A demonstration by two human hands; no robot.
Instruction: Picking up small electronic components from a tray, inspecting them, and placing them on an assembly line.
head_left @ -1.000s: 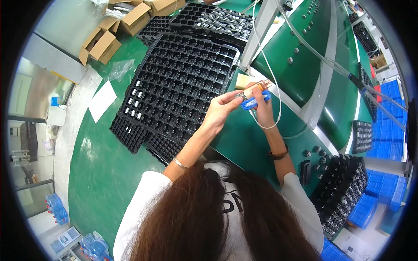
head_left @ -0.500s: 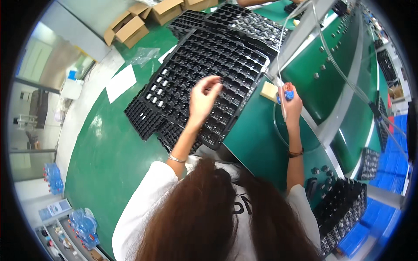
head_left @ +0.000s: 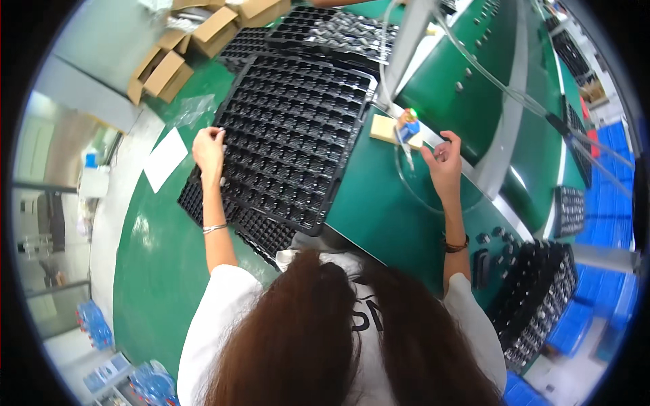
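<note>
My left hand (head_left: 208, 152) is at the left edge of a large black compartment tray (head_left: 291, 135). Its thumb and fingertips are pinched together; a tiny pale spot shows there, too small to name. My left hand and forearm cover part of the tray's left side. My right hand (head_left: 445, 168) is over the green table, thumb and fingers apart and curved, with nothing visible between them. Just left of it a small blue tool (head_left: 407, 130) with an orange top and slender pale tip leans by a yellow block (head_left: 384, 127). A green glow shows at its top.
More black trays (head_left: 332, 30), some holding silvery parts, lie behind the large one. A stack of trays (head_left: 535, 304) stands at the right near small dark parts (head_left: 497, 233). A metal post (head_left: 409, 40) with clear tubing rises beyond the block. Open cardboard boxes (head_left: 166, 74) sit far left.
My left hand has moved left from over the tray's middle to its left edge. My right hand has let go of the blue tool and drawn back nearer to me.
</note>
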